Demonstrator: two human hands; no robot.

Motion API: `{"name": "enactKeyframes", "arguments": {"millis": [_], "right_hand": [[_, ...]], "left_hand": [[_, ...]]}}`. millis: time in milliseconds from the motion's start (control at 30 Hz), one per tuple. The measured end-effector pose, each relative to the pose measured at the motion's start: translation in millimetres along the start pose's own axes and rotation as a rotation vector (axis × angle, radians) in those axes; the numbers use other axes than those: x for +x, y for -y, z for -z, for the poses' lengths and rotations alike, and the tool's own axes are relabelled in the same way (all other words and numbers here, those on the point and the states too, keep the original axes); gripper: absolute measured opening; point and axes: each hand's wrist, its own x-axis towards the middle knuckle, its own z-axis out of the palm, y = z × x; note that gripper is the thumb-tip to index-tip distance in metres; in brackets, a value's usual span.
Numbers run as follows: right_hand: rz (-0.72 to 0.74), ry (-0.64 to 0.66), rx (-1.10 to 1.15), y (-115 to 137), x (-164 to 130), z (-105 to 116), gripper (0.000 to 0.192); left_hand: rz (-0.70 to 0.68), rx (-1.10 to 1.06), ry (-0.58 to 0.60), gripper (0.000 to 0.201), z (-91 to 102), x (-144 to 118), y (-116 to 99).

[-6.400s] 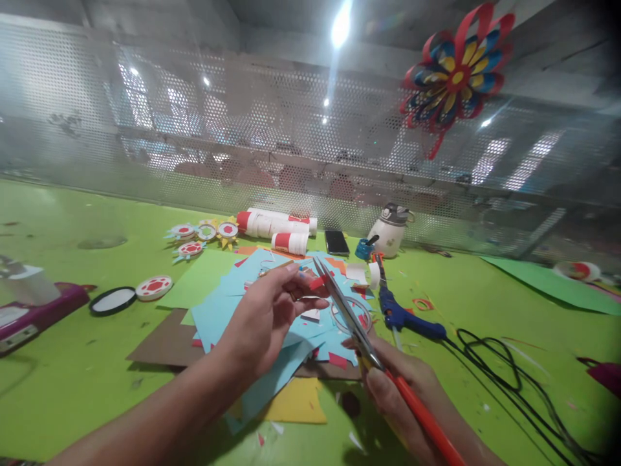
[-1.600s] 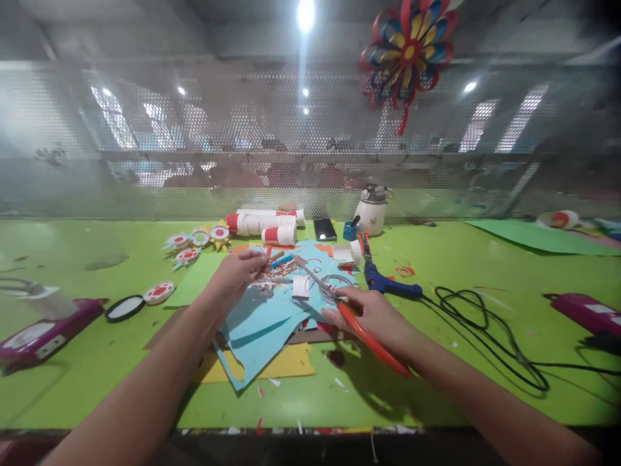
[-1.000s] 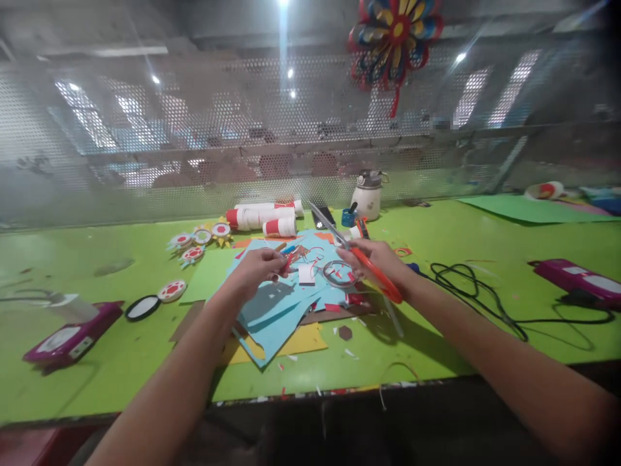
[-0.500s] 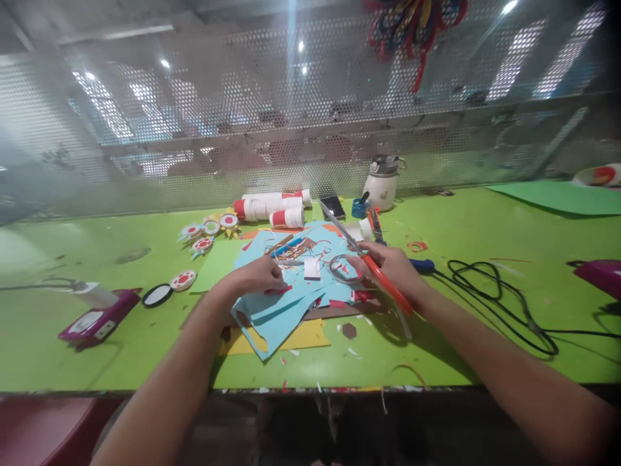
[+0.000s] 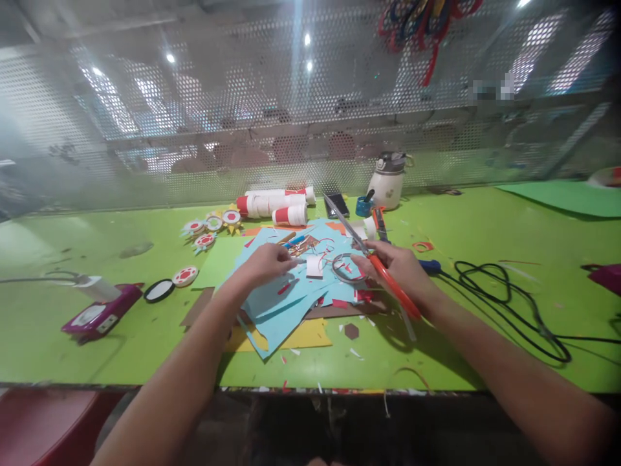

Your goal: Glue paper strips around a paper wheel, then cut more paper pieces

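Note:
My right hand (image 5: 400, 272) is closed on a pair of scissors (image 5: 388, 278) with orange-red handles, blades pointing up and away to the left. A thin grey ring (image 5: 345, 268) is at its fingertips; whether it is pinched too I cannot tell. Over the light-blue paper (image 5: 276, 323), my left hand (image 5: 266, 263) has its fingers pinched at one end of a slim grey pen-like stick (image 5: 299, 261). A small white paper piece (image 5: 314, 266) lies between both hands. Behind it are a blue pen (image 5: 294, 241) and thin scraps. A red scrap (image 5: 284, 288) lies below my left hand.
Paper cups (image 5: 290, 215), a phone (image 5: 337, 206), a blue jar (image 5: 363, 206) and a bottle (image 5: 387, 184) stand or lie at the back. Cup-bottom flowers (image 5: 204, 241) and a purple power strip (image 5: 103, 313) are left; a black cable (image 5: 504, 304) coils right.
My left hand has moved up and slightly right, from beside the red scrap to the grey stick. My right hand still holds the scissors. The view has shifted slightly.

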Motion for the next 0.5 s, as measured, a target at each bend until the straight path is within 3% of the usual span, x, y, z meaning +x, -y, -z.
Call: {"name": "enactKeyframes", "arguments": {"millis": [100,267,400,500], "right_hand": [[-0.007,0.007,-0.015,0,1,0,0.053],[-0.008,0.008,-0.006,-1,0,-1,0.051],[-0.013,0.005,0.01,-2,-1,-3,0.048],[-0.017,0.001,0.029,-3,-1,-4,0.044]], "left_hand": [[-0.098,0.058,-0.022,0.007,-19.8,4,-7],[-0.228,0.222,-0.056,0.014,-42.0,7,-9],[-0.292,0.353,-0.11,0.019,-45.4,6,-9],[-0.341,0.431,-0.18,0.024,-37.6,0,-11]]}}
